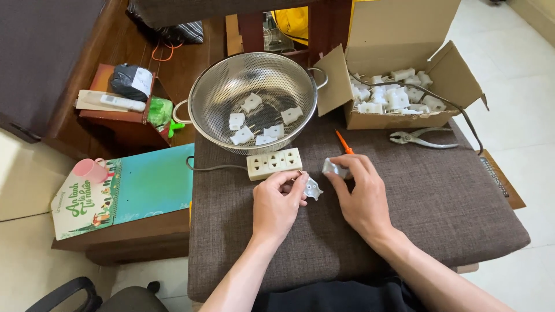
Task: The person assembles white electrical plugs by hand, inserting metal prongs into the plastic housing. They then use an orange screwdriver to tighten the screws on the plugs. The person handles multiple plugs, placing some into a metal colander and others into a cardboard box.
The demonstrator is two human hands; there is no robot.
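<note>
1. Low in the frame centre: left hand [277,205] pinching a small white plug half [313,189] at its fingertips, fingers closed on it, just above the brown fabric tabletop [439,202].
2. Just right of it: right hand [361,199] with fingers closed on a second white plug piece [333,168]; the two hands near each other, not touching.
3. Behind the right fingers: orange screwdriver [344,141] lying on the fabric, tip partly hidden.
4. Just above the left hand: cream power strip [274,163] with its grey cord running off to the left.
5. Right of centre: pliers [422,138] lying flat, well apart from both hands.
6. Upper centre: steel colander [219,92] holding several white plugs [254,124].
7. Upper right: open cardboard box [393,120] full of similar white plugs, with a dark cable draped across it.
8. Left edge: pink cup [89,170] on a teal board.
</note>
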